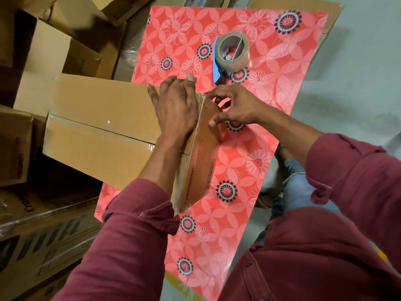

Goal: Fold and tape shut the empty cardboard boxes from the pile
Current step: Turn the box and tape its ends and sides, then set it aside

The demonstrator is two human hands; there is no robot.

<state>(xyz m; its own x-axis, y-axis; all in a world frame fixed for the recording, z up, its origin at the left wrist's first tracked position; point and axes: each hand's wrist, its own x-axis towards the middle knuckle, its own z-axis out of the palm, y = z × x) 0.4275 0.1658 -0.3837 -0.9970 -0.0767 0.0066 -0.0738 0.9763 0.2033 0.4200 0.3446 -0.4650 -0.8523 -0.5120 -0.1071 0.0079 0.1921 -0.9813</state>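
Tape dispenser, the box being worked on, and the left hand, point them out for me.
tape dispenser (233,54): head view, on the tape roll.
cardboard box (104,127): head view, on its top face.
left hand (175,105): head view, on its back.

Cardboard box (104,124) matt brown, glossy tape strips; tablecloth (249,170) shiny plastic; tape roll (234,52) clear, glossy.

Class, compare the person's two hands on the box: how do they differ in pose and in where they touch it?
The left hand lies flat on the box top, fingers straight; the right hand curls its fingers at the box's end face. The left presses down from above; the right works from the side. Both wear rolled maroon sleeves.
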